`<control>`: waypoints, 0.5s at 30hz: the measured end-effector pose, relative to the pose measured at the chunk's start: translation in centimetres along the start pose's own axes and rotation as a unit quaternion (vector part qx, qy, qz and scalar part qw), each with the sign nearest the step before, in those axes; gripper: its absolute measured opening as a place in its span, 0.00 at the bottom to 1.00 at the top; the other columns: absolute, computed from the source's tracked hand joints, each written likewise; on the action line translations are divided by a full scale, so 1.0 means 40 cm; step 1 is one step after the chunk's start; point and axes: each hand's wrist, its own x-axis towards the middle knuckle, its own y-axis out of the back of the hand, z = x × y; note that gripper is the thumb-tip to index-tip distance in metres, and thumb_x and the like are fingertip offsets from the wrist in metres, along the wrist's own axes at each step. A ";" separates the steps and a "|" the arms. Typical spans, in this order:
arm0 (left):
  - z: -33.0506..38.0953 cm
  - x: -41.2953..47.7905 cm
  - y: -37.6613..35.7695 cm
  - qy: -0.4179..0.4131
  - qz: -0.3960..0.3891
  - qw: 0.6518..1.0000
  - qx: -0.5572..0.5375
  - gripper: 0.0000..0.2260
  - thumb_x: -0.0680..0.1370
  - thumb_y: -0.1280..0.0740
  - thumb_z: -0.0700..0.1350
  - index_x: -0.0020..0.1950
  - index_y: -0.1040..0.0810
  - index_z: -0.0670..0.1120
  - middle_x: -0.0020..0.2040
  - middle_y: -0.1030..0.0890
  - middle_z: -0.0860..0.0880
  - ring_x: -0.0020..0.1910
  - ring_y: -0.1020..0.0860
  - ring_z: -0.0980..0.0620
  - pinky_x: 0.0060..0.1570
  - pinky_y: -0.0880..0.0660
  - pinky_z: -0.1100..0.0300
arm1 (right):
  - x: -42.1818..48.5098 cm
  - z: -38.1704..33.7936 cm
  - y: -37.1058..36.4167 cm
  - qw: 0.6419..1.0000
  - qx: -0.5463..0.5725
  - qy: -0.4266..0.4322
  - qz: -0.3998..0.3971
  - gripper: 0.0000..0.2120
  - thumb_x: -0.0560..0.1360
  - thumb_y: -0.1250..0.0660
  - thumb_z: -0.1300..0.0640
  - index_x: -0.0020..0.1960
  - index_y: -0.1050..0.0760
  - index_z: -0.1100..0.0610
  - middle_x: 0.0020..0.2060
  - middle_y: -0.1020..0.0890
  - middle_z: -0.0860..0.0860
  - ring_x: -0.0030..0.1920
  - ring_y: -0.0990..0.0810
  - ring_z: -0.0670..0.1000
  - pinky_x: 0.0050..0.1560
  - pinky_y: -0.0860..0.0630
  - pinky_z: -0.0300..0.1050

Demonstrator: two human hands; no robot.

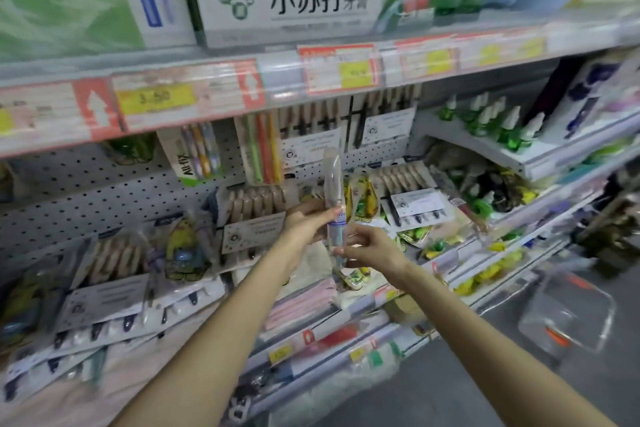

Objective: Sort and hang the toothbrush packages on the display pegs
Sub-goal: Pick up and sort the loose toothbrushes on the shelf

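While several packs already hang on the pegboard (104,191) at ten o'clock, both hands grasp one upright toothbrush package (335,191) at centre. Left hand (306,222) fingers grip its middle, right hand (372,248) fingers pinch its bottom; loose packs heaped at eight o'clock remain unsorted.

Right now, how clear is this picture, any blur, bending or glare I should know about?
Head view: wide-angle bending curves the shelf edge and stretches the forearms; motion blur smears the price tags and the corners, so only the yellow tag and the big toothpaste box read. The clear toothbrush package, held by the left hand and right hand, stays fairly sharp. Lighting is even, shadows soft.
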 end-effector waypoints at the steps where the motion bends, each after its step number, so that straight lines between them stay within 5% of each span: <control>1: -0.004 0.006 -0.015 0.001 0.003 1.000 -0.001 0.10 0.72 0.26 0.42 0.53 0.19 0.46 0.44 0.16 0.49 0.40 0.17 0.53 0.37 0.22 0.65 | -0.002 0.006 0.014 1.000 0.000 -0.001 0.007 0.07 0.72 0.26 0.63 0.47 0.22 0.57 0.41 0.19 0.54 0.41 0.18 0.49 0.46 0.18 0.47; 6: 0.003 0.053 -0.122 0.014 -0.021 1.000 0.008 0.11 0.72 0.26 0.41 0.53 0.21 0.45 0.41 0.16 0.52 0.35 0.18 0.60 0.34 0.23 0.67 | -0.011 0.023 0.114 0.999 -0.009 -0.004 0.046 0.10 0.71 0.25 0.60 0.51 0.22 0.59 0.42 0.18 0.54 0.42 0.18 0.50 0.45 0.19 0.47; 15: 0.034 0.168 -0.273 0.000 -0.073 0.994 0.077 0.12 0.72 0.26 0.49 0.54 0.18 0.47 0.47 0.15 0.48 0.47 0.18 0.49 0.40 0.23 0.65 | 0.013 0.022 0.252 0.994 0.018 0.009 0.108 0.11 0.73 0.27 0.61 0.52 0.23 0.62 0.41 0.16 0.54 0.39 0.17 0.49 0.49 0.20 0.54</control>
